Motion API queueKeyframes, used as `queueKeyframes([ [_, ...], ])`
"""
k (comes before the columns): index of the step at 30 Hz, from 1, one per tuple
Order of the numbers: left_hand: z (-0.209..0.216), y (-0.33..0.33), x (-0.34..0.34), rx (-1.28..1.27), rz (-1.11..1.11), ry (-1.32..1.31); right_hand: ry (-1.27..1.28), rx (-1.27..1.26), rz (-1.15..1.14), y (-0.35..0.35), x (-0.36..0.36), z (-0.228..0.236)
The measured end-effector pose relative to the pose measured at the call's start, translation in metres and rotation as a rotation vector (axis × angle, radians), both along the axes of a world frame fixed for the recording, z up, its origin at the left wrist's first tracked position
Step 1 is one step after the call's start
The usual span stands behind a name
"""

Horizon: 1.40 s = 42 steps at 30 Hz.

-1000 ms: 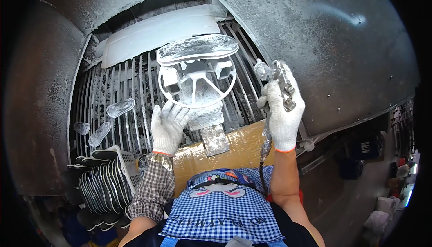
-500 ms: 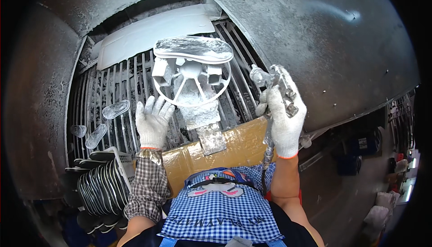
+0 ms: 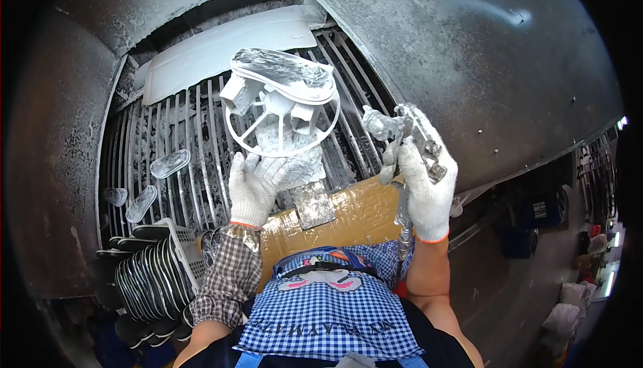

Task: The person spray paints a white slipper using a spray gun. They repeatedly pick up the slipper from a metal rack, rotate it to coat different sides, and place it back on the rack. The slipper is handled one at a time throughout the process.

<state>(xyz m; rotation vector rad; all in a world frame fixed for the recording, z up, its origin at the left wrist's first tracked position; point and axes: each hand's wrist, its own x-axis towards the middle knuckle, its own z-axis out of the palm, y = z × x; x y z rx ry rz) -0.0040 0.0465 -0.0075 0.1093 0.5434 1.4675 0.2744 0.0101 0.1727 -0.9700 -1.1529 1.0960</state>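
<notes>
My right hand, in a white knit glove, is closed around a metal spray gun whose nozzle points left toward a white-coated wheel stand. On the stand lies a shoe-sole-shaped piece with a shiny film-like top and a white rim, tilted down toward the right. My left hand, gloved too, is at the wheel's near rim with fingers stretched out and nothing held. Whether the fingertips touch the rim I cannot tell. Below the wheel, the coated support ends in a foil-like plate.
Slatted metal bars run beneath the wheel, with several small sole-shaped pieces on them. A white basket beside my left forearm holds a row of dark soles. Taped cardboard covers the near edge. Dark booth walls rise around.
The wheel has turned, so the sole-shaped piece now slants down to the right. My left hand has moved right, up to the near rim. The spray gun has shifted slightly left.
</notes>
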Motion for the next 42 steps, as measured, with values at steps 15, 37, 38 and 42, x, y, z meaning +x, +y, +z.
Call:
queueKeyframes([
  [15, 0.005, 0.005, -0.038, -0.009, 0.133, 0.118, 0.067, 0.005, 0.067, -0.002, 0.007, -0.008],
  [37, 0.013, 0.058, -0.086, 0.067, 0.218, 0.231, 0.053, -0.044, 0.130, 0.023, -0.022, -0.034],
  [38, 0.013, 0.062, -0.088, 0.072, 0.213, 0.240, 0.037, -0.022, 0.119, 0.025, -0.023, -0.036],
  [42, 0.004, 0.083, -0.101, 0.106, 0.187, 0.297, 0.022, 0.015, 0.129, 0.030, -0.026, -0.035],
])
